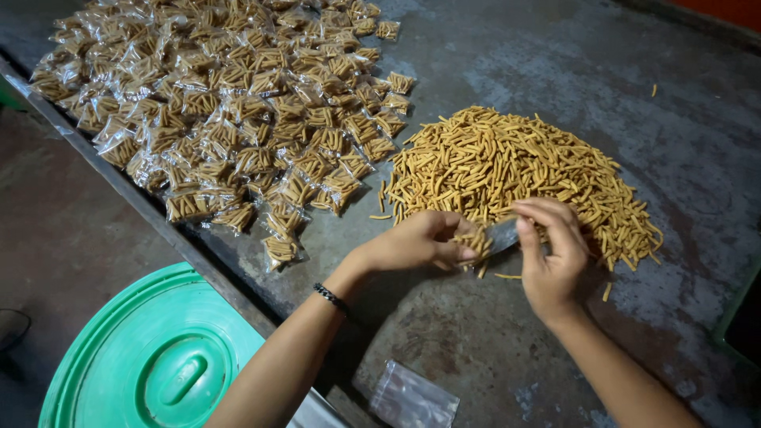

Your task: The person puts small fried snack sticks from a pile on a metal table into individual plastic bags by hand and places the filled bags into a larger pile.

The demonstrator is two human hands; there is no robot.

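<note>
**Hands at the snack pile**

Worktop (491,63): worn grey metal sheet, blotchy & scuffed, its edge running diagonally lower left. Beyond the edge, dull reddish-brown floor w/ round green plastic lid (151,357) just beside it. Heap of small clear sealed packets of sticks (230,103) fills upper left of the surface; loose pile of thin yellow-brown fried snack sticks (507,166) sits centre-right, near the packets but apart. Left hand (416,242), black bracelet at wrist, fingers pinched together on a small bunch of sticks (474,240) at the pile's near edge. Right hand (551,254) fingers closed on small clear plastic bag (502,234), held touching the bunch. Bag mouth hard to make out. Flat empty clear plastic bag (412,400) near bottom, cut off by frame. Dark object at far right edge cut off, unclear.
</note>
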